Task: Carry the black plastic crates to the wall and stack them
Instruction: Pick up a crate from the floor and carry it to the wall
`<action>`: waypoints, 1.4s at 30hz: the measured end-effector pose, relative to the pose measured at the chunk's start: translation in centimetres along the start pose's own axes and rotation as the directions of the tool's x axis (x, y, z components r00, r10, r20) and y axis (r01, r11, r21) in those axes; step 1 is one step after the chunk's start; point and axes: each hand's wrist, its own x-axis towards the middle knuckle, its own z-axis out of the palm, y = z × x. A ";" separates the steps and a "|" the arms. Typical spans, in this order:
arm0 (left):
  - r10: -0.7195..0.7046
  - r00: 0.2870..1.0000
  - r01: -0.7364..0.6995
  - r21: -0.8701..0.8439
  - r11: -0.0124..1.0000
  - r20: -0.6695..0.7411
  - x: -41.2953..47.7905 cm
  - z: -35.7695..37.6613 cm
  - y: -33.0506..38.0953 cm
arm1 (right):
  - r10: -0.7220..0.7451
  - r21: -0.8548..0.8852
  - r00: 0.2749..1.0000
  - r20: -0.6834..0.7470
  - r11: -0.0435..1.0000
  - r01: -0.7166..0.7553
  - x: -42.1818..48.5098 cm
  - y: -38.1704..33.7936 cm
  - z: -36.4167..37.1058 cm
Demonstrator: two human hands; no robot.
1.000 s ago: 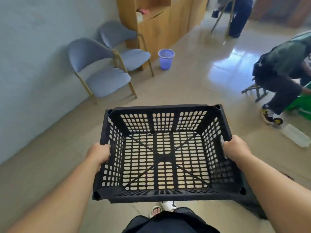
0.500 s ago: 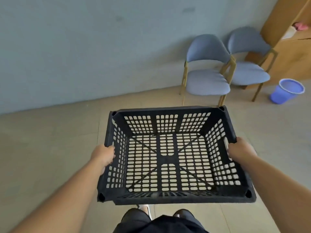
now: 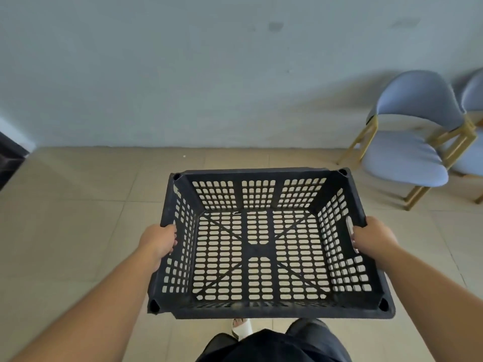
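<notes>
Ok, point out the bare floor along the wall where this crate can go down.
Bare floor for the crate runs along the wall straight ahead, between the dark object at the left edge and the blue chairs. The right is crowded by those chairs.

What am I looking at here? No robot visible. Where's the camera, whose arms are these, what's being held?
There is no machine: a person does the job with bare hands. Every picture comes from one wide-angle camera worn on that person's head, looking forward and down, so the arms reach in from the bottom edge. The left hand and the right hand each grip one side of a black plastic crate, held off the ground. It is empty: the tiled floor shows through its slots. Ahead is the pale wall, with blue-grey chairs against it at the right. Below the crate, a foot in a white sandal shows.
</notes>
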 end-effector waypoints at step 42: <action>-0.127 0.982 0.108 0.144 0.984 0.136 57.8 2.7 37.2 | 0.185 0.036 0.983 0.002 0.982 -0.185 41.9 -45.2 15.1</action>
